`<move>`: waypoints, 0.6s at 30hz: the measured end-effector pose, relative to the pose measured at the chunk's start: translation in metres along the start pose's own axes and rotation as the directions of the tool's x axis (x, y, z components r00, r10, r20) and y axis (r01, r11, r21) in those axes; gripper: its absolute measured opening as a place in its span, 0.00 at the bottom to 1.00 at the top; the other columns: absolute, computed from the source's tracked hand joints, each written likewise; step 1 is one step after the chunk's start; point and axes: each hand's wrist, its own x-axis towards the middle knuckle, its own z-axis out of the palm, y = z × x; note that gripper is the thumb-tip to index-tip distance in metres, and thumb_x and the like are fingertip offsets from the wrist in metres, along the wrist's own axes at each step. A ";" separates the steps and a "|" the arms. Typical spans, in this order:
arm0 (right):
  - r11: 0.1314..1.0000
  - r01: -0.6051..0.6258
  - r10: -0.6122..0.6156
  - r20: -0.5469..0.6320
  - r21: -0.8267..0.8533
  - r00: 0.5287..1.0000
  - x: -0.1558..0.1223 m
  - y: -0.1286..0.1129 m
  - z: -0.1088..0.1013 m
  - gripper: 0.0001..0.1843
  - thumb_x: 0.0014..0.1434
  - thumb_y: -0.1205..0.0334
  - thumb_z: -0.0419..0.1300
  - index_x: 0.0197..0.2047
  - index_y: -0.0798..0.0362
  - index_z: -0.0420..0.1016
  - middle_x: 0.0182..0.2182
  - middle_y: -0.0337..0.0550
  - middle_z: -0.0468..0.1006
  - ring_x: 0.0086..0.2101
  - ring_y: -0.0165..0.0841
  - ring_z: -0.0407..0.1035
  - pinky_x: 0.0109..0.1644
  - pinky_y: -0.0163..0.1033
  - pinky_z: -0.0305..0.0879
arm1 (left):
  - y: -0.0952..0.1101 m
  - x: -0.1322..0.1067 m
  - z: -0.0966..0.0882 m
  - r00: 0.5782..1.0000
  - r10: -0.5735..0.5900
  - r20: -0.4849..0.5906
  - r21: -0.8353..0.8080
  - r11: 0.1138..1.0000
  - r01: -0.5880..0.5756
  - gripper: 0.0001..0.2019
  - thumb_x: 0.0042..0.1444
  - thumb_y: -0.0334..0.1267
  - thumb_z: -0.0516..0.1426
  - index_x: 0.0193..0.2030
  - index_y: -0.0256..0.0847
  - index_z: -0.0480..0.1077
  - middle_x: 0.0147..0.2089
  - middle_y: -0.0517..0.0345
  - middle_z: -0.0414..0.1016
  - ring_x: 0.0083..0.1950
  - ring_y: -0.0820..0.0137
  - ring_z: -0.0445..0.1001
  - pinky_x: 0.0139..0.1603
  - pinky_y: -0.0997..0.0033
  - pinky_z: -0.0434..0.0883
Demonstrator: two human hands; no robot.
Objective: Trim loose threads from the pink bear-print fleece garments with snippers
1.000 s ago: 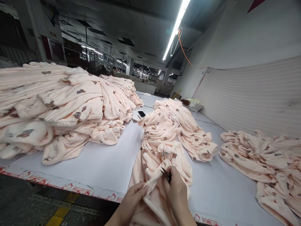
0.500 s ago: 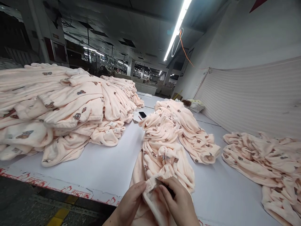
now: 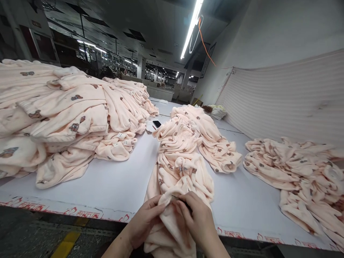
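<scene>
A pale pink fleece garment with small printed bears hangs over the table's near edge, its upper part bunched on the tabletop. My left hand pinches its edge between thumb and fingers. Close on the right, my right hand is closed around small dark thread snips, mostly hidden in the palm. Their thin tip points left at the garment's edge, and the fingers also touch the cloth. Beyond my hands, more of the same fleece lies crumpled.
A high heap of pink garments covers the table's left side. Another pile lies at the right, by a striped cloth screen. A phone rests mid-table. White sheeting with red print runs along the near edge.
My hands and the garment edge between them have come slightly up in view. The snips' tip has shifted a little left, and the whole view has tilted.
</scene>
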 end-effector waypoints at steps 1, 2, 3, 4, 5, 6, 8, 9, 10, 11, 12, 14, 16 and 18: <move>0.999 -0.029 0.029 0.004 0.027 1.000 -0.003 0.002 0.000 0.11 0.64 0.60 0.52 0.43 0.48 0.75 0.37 0.40 0.77 0.38 0.35 0.72 0.40 0.37 0.65 | 0.000 -0.002 -0.004 0.999 -0.005 -0.031 0.080 0.997 0.008 0.17 0.56 0.35 0.59 0.53 0.39 0.72 0.45 0.52 0.78 0.47 0.63 0.72 0.49 0.68 0.65; 0.997 -0.054 0.053 0.016 0.054 0.998 -0.007 0.004 0.000 0.10 0.63 0.60 0.53 0.43 0.48 0.75 0.37 0.40 0.76 0.39 0.35 0.71 0.41 0.37 0.65 | 0.000 -0.004 -0.009 0.998 -0.006 -0.065 0.157 0.988 0.016 0.18 0.54 0.35 0.60 0.52 0.39 0.72 0.44 0.53 0.78 0.46 0.64 0.72 0.48 0.69 0.65; 0.994 -0.072 0.070 0.034 0.078 0.997 -0.011 0.007 0.000 0.10 0.63 0.59 0.54 0.44 0.47 0.75 0.39 0.40 0.76 0.40 0.35 0.71 0.42 0.37 0.65 | 0.000 -0.007 -0.014 0.996 -0.009 -0.091 0.214 0.976 0.028 0.18 0.53 0.35 0.61 0.52 0.40 0.73 0.43 0.54 0.78 0.45 0.64 0.71 0.46 0.70 0.65; 0.992 -0.085 0.080 0.055 0.098 0.995 -0.015 0.009 0.001 0.11 0.63 0.59 0.54 0.46 0.47 0.75 0.40 0.41 0.76 0.42 0.35 0.71 0.44 0.37 0.65 | -0.001 -0.009 -0.019 0.994 -0.014 -0.108 0.245 0.969 0.040 0.18 0.52 0.36 0.62 0.51 0.40 0.73 0.42 0.55 0.78 0.45 0.64 0.71 0.46 0.71 0.65; 0.988 -0.098 0.090 0.070 0.119 0.994 -0.018 0.012 0.001 0.12 0.63 0.59 0.54 0.47 0.46 0.75 0.42 0.41 0.76 0.43 0.36 0.70 0.45 0.38 0.65 | -0.001 -0.011 -0.022 0.993 -0.020 -0.117 0.253 0.966 0.050 0.18 0.52 0.37 0.62 0.51 0.40 0.74 0.42 0.55 0.78 0.45 0.64 0.71 0.46 0.70 0.65; 0.984 -0.112 0.103 0.072 0.141 0.992 -0.022 0.015 0.002 0.13 0.64 0.59 0.53 0.49 0.46 0.74 0.43 0.42 0.76 0.45 0.36 0.70 0.47 0.38 0.65 | -0.001 -0.012 -0.024 0.992 -0.031 -0.119 0.249 0.967 0.060 0.18 0.51 0.38 0.63 0.50 0.40 0.74 0.43 0.55 0.78 0.46 0.64 0.70 0.46 0.70 0.65; 0.973 -0.137 0.129 0.053 0.184 0.990 -0.026 0.020 0.004 0.14 0.64 0.58 0.52 0.49 0.47 0.74 0.45 0.43 0.76 0.47 0.38 0.70 0.49 0.40 0.65 | 0.001 -0.013 -0.024 0.992 -0.050 -0.120 0.230 0.970 0.077 0.17 0.51 0.38 0.63 0.48 0.39 0.74 0.43 0.54 0.78 0.48 0.63 0.70 0.48 0.69 0.65; 0.968 -0.144 0.139 0.039 0.204 0.990 -0.027 0.021 0.004 0.14 0.64 0.58 0.52 0.49 0.48 0.74 0.45 0.44 0.77 0.47 0.38 0.70 0.50 0.41 0.65 | 0.002 -0.012 -0.023 0.991 -0.057 -0.120 0.209 0.975 0.081 0.16 0.52 0.38 0.63 0.47 0.39 0.74 0.43 0.54 0.78 0.48 0.63 0.70 0.48 0.69 0.65; 0.962 -0.148 0.146 0.027 0.229 0.989 -0.029 0.022 0.005 0.14 0.64 0.58 0.53 0.49 0.48 0.75 0.45 0.44 0.77 0.47 0.39 0.70 0.51 0.42 0.65 | 0.004 -0.010 -0.021 0.991 -0.059 -0.119 0.181 0.980 0.080 0.14 0.53 0.38 0.62 0.46 0.38 0.75 0.42 0.53 0.78 0.47 0.64 0.71 0.48 0.69 0.65; 0.954 -0.151 0.150 0.023 0.259 0.988 -0.030 0.023 0.006 0.15 0.64 0.57 0.53 0.50 0.48 0.75 0.46 0.45 0.77 0.48 0.39 0.70 0.52 0.42 0.65 | 0.006 -0.007 -0.018 0.992 -0.057 -0.115 0.150 0.986 0.074 0.12 0.53 0.38 0.62 0.44 0.37 0.75 0.41 0.53 0.78 0.45 0.65 0.71 0.47 0.70 0.65; 0.944 -0.148 0.150 0.018 0.296 0.989 -0.032 0.023 0.007 0.15 0.63 0.56 0.53 0.50 0.47 0.75 0.47 0.45 0.78 0.48 0.40 0.70 0.52 0.42 0.66 | 0.009 -0.003 -0.017 0.992 -0.050 -0.112 0.117 0.991 0.063 0.10 0.54 0.37 0.61 0.42 0.37 0.75 0.39 0.54 0.78 0.44 0.66 0.71 0.47 0.70 0.65; 0.917 -0.140 0.148 0.007 0.373 0.989 -0.039 0.022 0.009 0.16 0.63 0.54 0.53 0.50 0.47 0.75 0.48 0.45 0.78 0.48 0.40 0.71 0.52 0.42 0.67 | 0.012 0.004 -0.015 0.993 -0.030 -0.114 0.061 0.997 0.037 0.07 0.55 0.36 0.61 0.39 0.37 0.74 0.36 0.55 0.77 0.40 0.69 0.72 0.46 0.70 0.66; 0.895 -0.120 0.140 -0.016 0.429 0.990 -0.047 0.021 0.013 0.17 0.64 0.53 0.52 0.50 0.46 0.76 0.48 0.45 0.78 0.49 0.40 0.72 0.51 0.40 0.68 | 0.013 0.012 -0.017 0.993 -0.018 -0.119 0.029 0.999 0.022 0.05 0.55 0.36 0.60 0.36 0.38 0.73 0.34 0.58 0.76 0.37 0.71 0.72 0.43 0.70 0.68; 0.887 -0.108 0.149 -0.058 0.448 0.987 -0.057 0.020 0.020 0.16 0.63 0.54 0.53 0.49 0.46 0.76 0.48 0.45 0.79 0.49 0.40 0.72 0.51 0.39 0.68 | 0.012 0.020 -0.019 0.993 -0.015 -0.120 0.008 1.000 0.016 0.04 0.55 0.36 0.60 0.35 0.39 0.71 0.32 0.59 0.75 0.35 0.72 0.72 0.41 0.71 0.69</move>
